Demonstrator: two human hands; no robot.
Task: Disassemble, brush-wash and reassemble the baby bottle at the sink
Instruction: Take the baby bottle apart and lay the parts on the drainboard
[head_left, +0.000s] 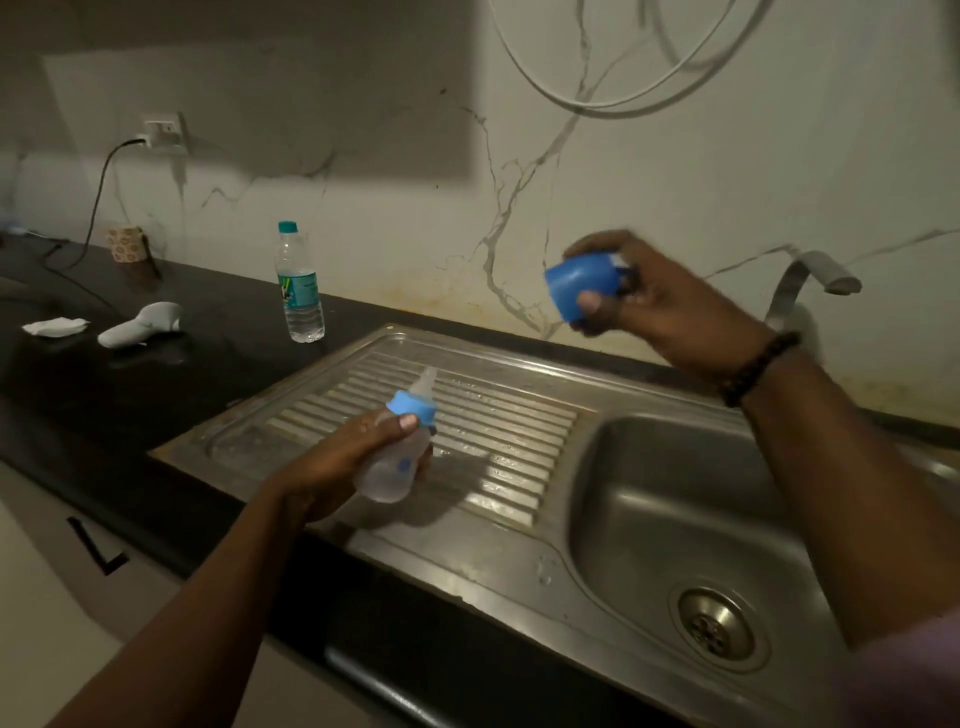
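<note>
Sink (649, 499): brushed steel w/ ribbed drainboard, dull sheen. Counter (130, 384): black, glossy. Baby bottle (397, 462): clear plastic w/ blue plastic collar. Cap (582, 286): smooth blue plastic. Wall (675, 171): veined marble look.

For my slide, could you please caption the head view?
Left hand holds baby bottle; right hand lifts blue cap.

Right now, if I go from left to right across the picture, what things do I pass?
White tissue → grey gadget → water bottle → baby bottle in the left hand → blue cap in the right hand → tap.
</note>
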